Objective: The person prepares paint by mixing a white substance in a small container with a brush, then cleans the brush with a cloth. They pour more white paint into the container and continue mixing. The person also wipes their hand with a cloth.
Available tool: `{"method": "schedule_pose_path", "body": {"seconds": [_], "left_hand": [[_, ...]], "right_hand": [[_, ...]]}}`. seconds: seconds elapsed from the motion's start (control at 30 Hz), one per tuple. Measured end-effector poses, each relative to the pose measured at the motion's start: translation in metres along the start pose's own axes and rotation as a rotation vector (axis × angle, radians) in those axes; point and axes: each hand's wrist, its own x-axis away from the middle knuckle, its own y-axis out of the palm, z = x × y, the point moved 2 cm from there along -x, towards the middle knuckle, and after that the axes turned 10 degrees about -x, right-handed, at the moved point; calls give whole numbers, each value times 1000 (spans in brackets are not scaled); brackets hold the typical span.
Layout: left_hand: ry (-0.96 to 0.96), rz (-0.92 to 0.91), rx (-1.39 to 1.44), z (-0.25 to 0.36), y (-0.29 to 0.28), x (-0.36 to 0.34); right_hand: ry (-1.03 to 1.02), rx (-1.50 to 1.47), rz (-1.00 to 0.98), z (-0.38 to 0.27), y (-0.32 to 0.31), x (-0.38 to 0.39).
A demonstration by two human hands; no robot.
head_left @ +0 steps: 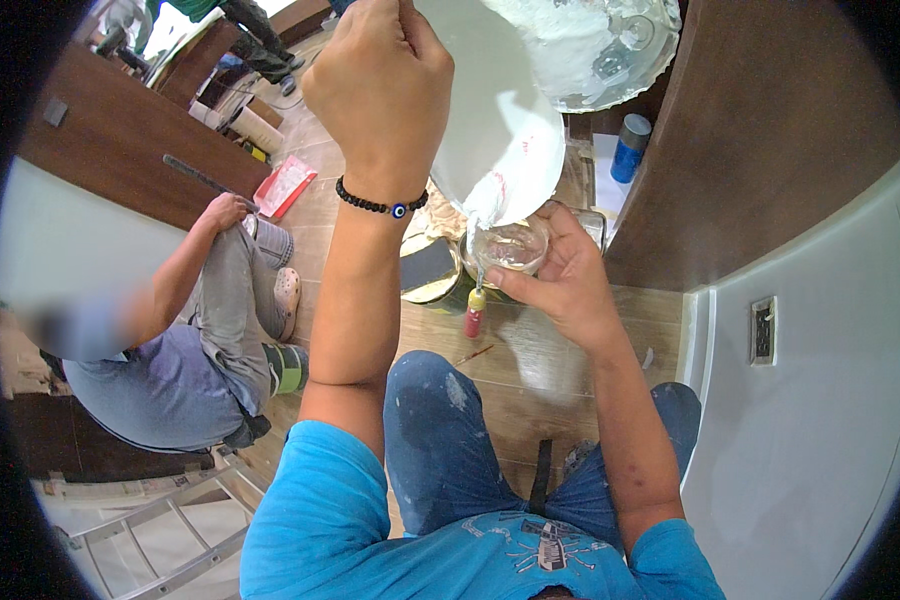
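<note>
I saw a floor (610, 350) of wood-look planks, light glaring off it near the middle. On my right I made out a pale wall (810, 430) with a rectangular fitting (763, 331), beside a dark brown panel (770, 130). Leftward I picked out more brown panelling (110, 135) above a whitish surface (80, 235).

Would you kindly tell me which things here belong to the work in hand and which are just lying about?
Seemingly in use:
- tilted white container, held by the left hand
- clear cup, in the right hand

Apparently lying about:
- blue can
- red tray
</note>
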Motion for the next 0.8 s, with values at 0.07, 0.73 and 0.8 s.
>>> {"method": "schedule_pose_path", "body": {"seconds": [0.07, 0.73, 0.8], "left_hand": [[-4, 15, -14, 0, -1, 1], [36, 43, -31, 10, -6, -3], [44, 41, -29, 10, -8, -1]], "right_hand": [[33, -22, 13, -3, 3, 1], [33, -74, 19, -4, 11, -2], [31, -85, 16, -2, 12, 3]]}}
